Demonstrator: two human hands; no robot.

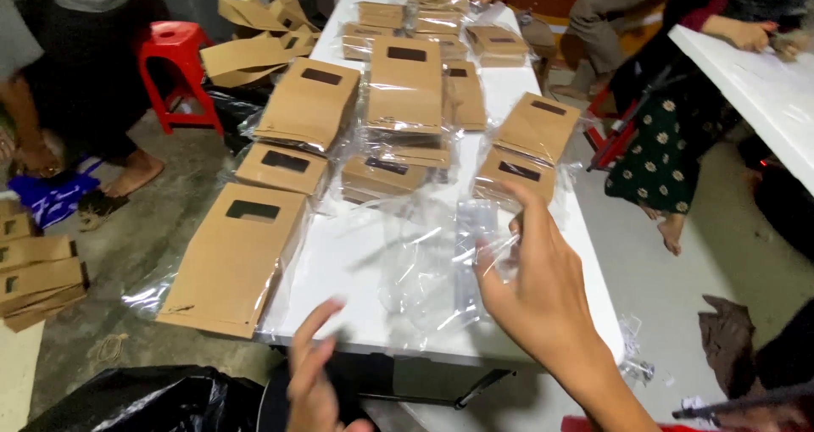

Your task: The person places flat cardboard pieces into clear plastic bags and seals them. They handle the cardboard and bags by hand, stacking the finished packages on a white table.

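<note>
White table (356,262) – kraft bags (309,101), concrete floor (127,237), right hand (534,288) pinching clear sleeve (475,254), left hand (309,373) loosely spread

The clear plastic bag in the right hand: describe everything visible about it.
The clear plastic bag is thin, glossy, see-through film, crinkled and apparently empty. The right hand pinches its upper edge between thumb and fingers, lifting that part while the rest drapes onto the white table near the front edge. The left hand hovers below, not touching it.
</note>
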